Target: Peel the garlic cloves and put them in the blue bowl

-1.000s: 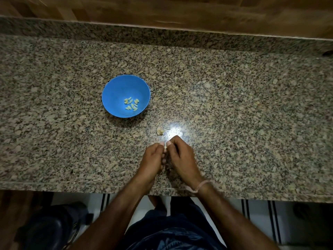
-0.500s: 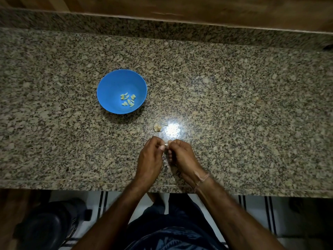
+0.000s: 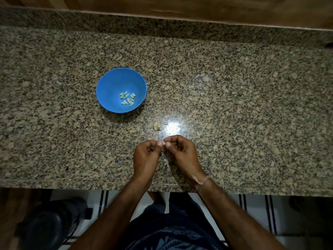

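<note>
Just to the right of the blue bowl (image 3: 108, 83) and nearer the bench (image 3: 243, 109) edge, both grips drawn tight: left hand (image 3: 146, 156) and right hand (image 3: 182, 153) curled, thumb and forefinger tips meeting over a garlic clove (image 3: 163, 144), pinched from both sides above the stone. Peeling judged mid-step. Directly beneath the grips, farther again from the bowl, pale flakes of shed skin (image 3: 165, 160) scattered on the bench. Between grips and bowl, a small pale scrap (image 3: 157, 126) lying just beside a bright patch of lamp glare (image 3: 172, 128). Inside the bowl, a cluster of peeled cloves (image 3: 127, 98), nine or so, gathered toward its right-hand side. Well under way, then, by that showing; at least this one clove yet to strip and drop in. No unpeeled stock visible anywhere around the bowl, so possibly close to the end. Hard to make out: the clove itself, nearly swallowed by the fingertips; the amount of skin on it; the scrap's nature, whether skin, root end or garlic. Thin band (image 3: 201, 181) on the right wrist. Cut off at the lower edge, well away from the bowl: forearms, dark patterned clothing, a black object (image 3: 48, 222) on the floor.
</note>
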{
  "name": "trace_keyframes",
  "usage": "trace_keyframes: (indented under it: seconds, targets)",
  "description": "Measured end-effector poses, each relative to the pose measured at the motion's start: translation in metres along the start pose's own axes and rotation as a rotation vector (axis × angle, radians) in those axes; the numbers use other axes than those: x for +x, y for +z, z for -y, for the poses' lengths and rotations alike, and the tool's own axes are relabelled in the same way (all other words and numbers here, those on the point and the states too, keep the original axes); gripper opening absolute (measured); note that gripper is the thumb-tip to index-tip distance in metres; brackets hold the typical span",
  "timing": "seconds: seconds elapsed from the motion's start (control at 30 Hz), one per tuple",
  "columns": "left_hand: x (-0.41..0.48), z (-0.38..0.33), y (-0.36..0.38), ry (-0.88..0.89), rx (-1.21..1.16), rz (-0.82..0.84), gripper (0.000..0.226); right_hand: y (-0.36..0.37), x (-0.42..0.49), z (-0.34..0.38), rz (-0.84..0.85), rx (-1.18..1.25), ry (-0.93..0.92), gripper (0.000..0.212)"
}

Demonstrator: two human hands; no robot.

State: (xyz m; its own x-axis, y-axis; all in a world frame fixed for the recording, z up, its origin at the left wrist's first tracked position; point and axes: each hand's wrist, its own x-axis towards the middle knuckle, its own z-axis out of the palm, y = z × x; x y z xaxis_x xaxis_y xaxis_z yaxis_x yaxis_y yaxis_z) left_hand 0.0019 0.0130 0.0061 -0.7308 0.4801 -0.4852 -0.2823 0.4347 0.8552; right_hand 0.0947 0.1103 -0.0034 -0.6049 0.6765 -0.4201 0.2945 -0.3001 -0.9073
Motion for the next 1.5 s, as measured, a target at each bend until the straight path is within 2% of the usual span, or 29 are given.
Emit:
trace_keyframes:
  seconds: [0.1,0.23,0.3,0.4,0.47,0.57,0.7,0.87,1.03,1.13,1.2,1.37,1.5]
  targets:
    - [-0.002,-0.006,0.003,-0.137,-0.184,0.025,0.021,0.003,-0.004,0.003,0.027,0.214,0.066,0.011]
    - [-0.003,-0.005,0.002,-0.237,-0.235,0.121,0.018,0.007,-0.007,-0.001,0.022,0.367,0.116,0.01]
    - [-0.005,-0.005,0.003,-0.2,-0.235,0.11,0.018,0.005,-0.008,0.0,-0.006,0.308,0.071,0.009]
    - [-0.007,-0.007,0.005,-0.096,-0.157,0.089,0.019,-0.001,-0.008,0.001,-0.075,-0.051,-0.145,0.006]
    - [-0.008,-0.008,0.005,-0.084,-0.165,0.092,0.022,-0.004,-0.008,0.002,-0.069,-0.196,-0.242,0.008]
    - [-0.005,-0.011,0.002,-0.137,-0.218,0.125,0.018,-0.01,-0.007,0.003,-0.038,-0.217,-0.28,0.012]
    - [-0.003,-0.008,0.0,-0.123,-0.192,0.133,0.013,-0.017,-0.008,0.0,0.008,-0.096,-0.206,0.012]
    - [-0.002,-0.007,-0.004,-0.121,-0.207,0.18,0.012,-0.018,-0.011,-0.003,-0.019,-0.03,-0.181,0.009]
    - [-0.009,-0.012,-0.007,0.029,-0.109,0.207,0.01,-0.02,-0.013,0.001,-0.047,-0.072,-0.208,0.003]
    - [-0.007,-0.012,-0.008,0.199,0.077,0.137,0.001,-0.022,-0.011,0.001,-0.048,-0.092,-0.196,0.002]
    - [-0.006,-0.011,-0.008,0.288,0.199,0.101,0.004,-0.023,-0.01,-0.001,-0.046,-0.101,-0.184,0.002]
    - [-0.004,-0.005,-0.008,0.308,0.285,0.056,0.005,-0.021,-0.009,-0.004,-0.04,-0.134,-0.123,0.005]
    - [-0.002,-0.003,-0.009,0.428,0.381,0.087,0.006,-0.022,-0.008,-0.006,-0.012,-0.086,-0.045,0.017]
